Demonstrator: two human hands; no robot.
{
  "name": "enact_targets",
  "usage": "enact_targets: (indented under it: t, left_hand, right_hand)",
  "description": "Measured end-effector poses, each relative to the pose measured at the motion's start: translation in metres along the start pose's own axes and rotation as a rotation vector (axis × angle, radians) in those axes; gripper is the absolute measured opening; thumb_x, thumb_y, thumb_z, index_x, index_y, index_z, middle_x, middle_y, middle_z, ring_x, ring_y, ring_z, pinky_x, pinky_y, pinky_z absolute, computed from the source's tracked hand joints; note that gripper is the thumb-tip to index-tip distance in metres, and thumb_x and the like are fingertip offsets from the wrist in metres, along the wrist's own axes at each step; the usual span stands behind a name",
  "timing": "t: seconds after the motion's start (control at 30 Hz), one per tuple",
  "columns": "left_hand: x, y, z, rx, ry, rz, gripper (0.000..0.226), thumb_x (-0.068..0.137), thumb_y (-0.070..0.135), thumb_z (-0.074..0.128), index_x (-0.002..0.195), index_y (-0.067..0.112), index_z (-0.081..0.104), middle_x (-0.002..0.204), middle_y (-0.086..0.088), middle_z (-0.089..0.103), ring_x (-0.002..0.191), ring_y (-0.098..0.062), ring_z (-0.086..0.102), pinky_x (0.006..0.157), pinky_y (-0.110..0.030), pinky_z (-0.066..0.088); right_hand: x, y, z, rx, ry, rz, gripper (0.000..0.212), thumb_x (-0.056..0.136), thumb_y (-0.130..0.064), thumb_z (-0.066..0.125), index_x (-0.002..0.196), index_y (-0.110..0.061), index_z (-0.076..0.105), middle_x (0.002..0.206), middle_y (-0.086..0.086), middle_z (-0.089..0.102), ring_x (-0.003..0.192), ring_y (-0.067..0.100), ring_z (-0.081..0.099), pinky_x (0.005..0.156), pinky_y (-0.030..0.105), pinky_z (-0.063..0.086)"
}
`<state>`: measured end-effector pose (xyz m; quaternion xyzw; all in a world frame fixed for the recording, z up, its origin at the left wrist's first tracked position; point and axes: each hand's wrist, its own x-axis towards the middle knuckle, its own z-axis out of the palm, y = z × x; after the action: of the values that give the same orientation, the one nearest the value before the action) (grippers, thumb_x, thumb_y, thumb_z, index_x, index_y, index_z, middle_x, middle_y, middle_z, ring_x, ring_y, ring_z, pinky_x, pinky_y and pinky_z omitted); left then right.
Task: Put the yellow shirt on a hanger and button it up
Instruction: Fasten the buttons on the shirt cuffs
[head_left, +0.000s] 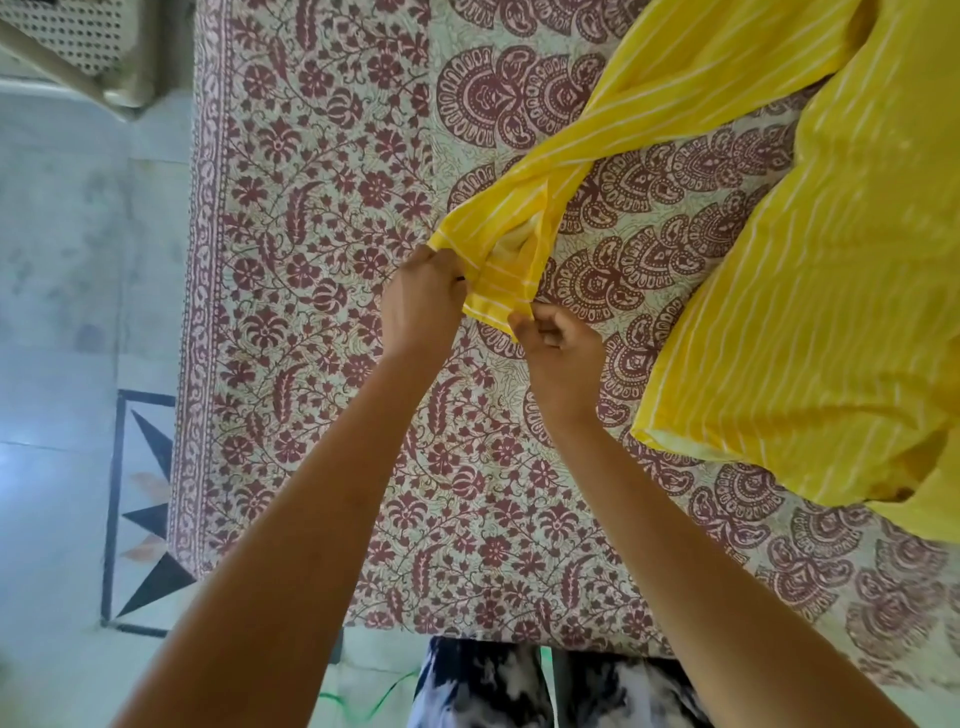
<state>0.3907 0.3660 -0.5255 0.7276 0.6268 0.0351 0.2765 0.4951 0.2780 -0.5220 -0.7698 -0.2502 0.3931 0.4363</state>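
The yellow shirt (810, 291) with thin white stripes lies spread over the right side of a patterned bed. One long sleeve (613, 130) stretches from the upper right down to the middle, ending in a cuff (498, 280). My left hand (423, 306) pinches the cuff's left edge. My right hand (558, 348) grips the cuff's lower right corner. Both hands hold the cuff just above the bedspread. No hanger is in view.
The bedspread (337, 364) is cream with maroon flowers and paisley. Tiled floor (62, 312) with a black star inlay lies to the left. A perforated plastic chair (78, 47) stands at the top left. My patterned trousers (519, 686) touch the bed's near edge.
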Motion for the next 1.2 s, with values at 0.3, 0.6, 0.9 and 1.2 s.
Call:
enact_targets:
  t: [0.3,0.6,0.9,1.2]
  left_hand:
    - [-0.024,0.007,-0.005,-0.337,0.047,-0.016,0.006,0.082,0.010,0.062,0.085,0.009,0.068,0.072,-0.004,0.069,0.063,-0.016,0.063,0.062,-0.033,0.055]
    - [-0.052,0.020,0.008,-0.510,0.074,-0.083,0.008,0.083,0.008,0.062,0.088,0.009,0.068,0.074,0.006,0.064,0.067,-0.007,0.061,0.065,-0.026,0.054]
    - [-0.026,0.006,0.012,-0.280,0.152,-0.116,0.024,0.085,0.010,0.056,0.107,0.013,0.065,0.107,-0.009,0.064,0.080,-0.023,0.064,0.068,-0.037,0.054]
    - [-0.015,0.002,-0.002,-0.248,0.092,-0.093,0.008,0.081,0.012,0.062,0.084,0.009,0.069,0.077,-0.006,0.071,0.067,-0.017,0.064,0.063,-0.033,0.055]
  right_hand:
    - [-0.002,-0.001,0.008,0.036,-0.059,0.019,0.013,0.086,-0.007,0.059,0.094,-0.004,0.070,0.066,-0.009,0.059,0.051,-0.005,0.047,0.054,0.011,0.035]
    - [-0.007,-0.008,0.006,0.060,-0.075,0.063,0.017,0.087,-0.007,0.058,0.091,-0.018,0.071,0.051,-0.017,0.057,0.045,0.002,0.039,0.049,0.024,0.033]
    - [-0.001,-0.001,0.006,0.011,-0.016,0.038,0.011,0.086,-0.008,0.059,0.086,-0.002,0.067,0.059,-0.010,0.052,0.044,-0.003,0.043,0.049,0.011,0.031]
    - [0.001,-0.007,0.004,-0.104,0.142,-0.305,0.013,0.086,-0.013,0.058,0.086,-0.001,0.062,0.069,-0.005,0.059,0.057,-0.007,0.054,0.055,0.007,0.041]
